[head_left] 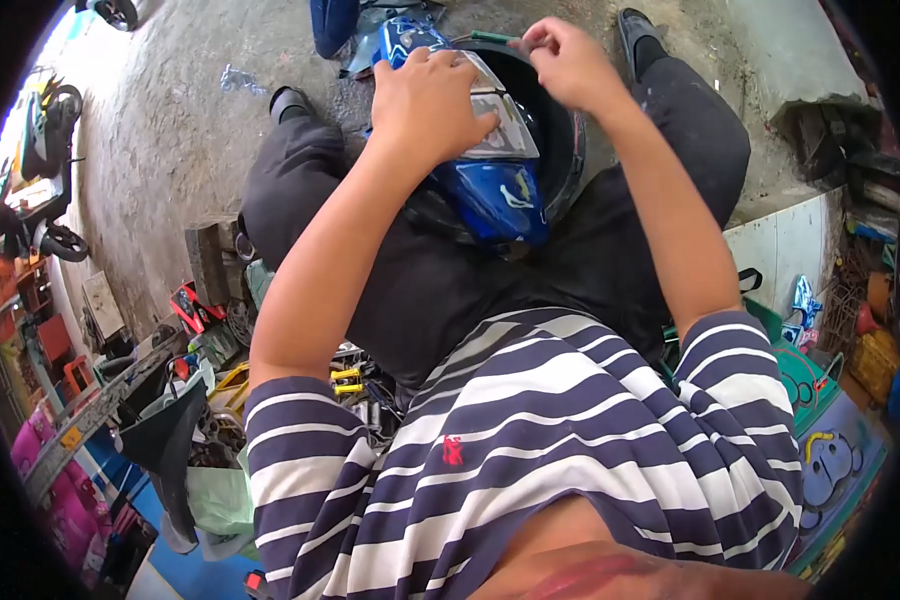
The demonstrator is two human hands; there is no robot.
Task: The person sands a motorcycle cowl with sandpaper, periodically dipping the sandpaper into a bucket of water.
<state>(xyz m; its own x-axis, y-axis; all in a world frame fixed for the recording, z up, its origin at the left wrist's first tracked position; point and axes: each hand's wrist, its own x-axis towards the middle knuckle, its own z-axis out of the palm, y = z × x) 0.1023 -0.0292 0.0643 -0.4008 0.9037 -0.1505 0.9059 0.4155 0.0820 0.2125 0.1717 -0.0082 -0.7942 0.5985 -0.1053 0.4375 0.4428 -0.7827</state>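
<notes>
A blue panel (pixel 490 195) with white and grey patches lies lengthwise across a round black tub (pixel 570 165) between my knees. My left hand (pixel 432 100) rests on the panel's upper part, fingers spread over its surface and thumb pointing right. Off the panel's right side, above the tub's far rim, my right hand (pixel 567 62) is closed, with fingertips pinched together. Something thin and dark shows at those fingertips, too small to name. A green strip (pixel 485 38) lies by the tub's far rim, just left of that hand.
Tools and parts, among them a yellow-handled tool (pixel 347 380), lie at my left side. A green tray (pixel 820 400) stands at my right. Scooters (pixel 55 130) are parked at the far left. A dark blue object (pixel 334 25) is on the concrete floor (pixel 180 110) ahead.
</notes>
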